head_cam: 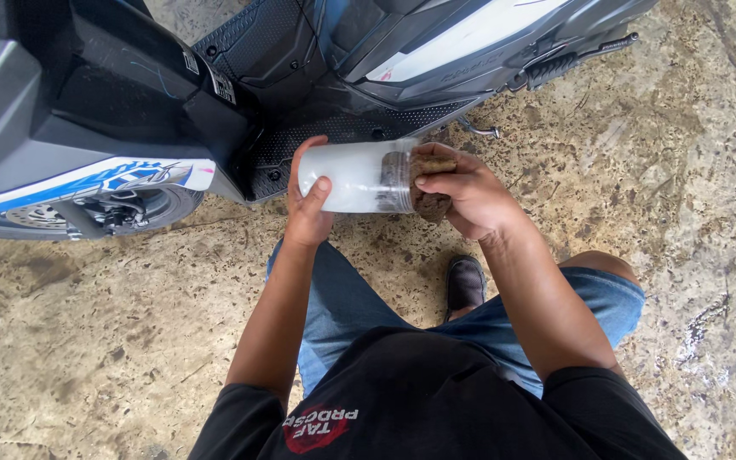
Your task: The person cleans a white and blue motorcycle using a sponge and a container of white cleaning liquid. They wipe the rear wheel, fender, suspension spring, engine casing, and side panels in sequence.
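Here, left hand [307, 204] gripping translucent jar [355, 175], right hand [462, 192] clutching brown sponge [430, 183] at its mouth, scooter footboard [334, 128] just behind.

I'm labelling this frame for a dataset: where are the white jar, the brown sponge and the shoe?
white jar [347, 176], head view, middle of its side wall.
brown sponge [430, 204], head view, lower edge below the fingers.
shoe [465, 283], head view, top of the toe.

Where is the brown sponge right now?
In the head view, the brown sponge sits just right of centre, gripped in the right hand against the open end of the clear jar held by the left hand.
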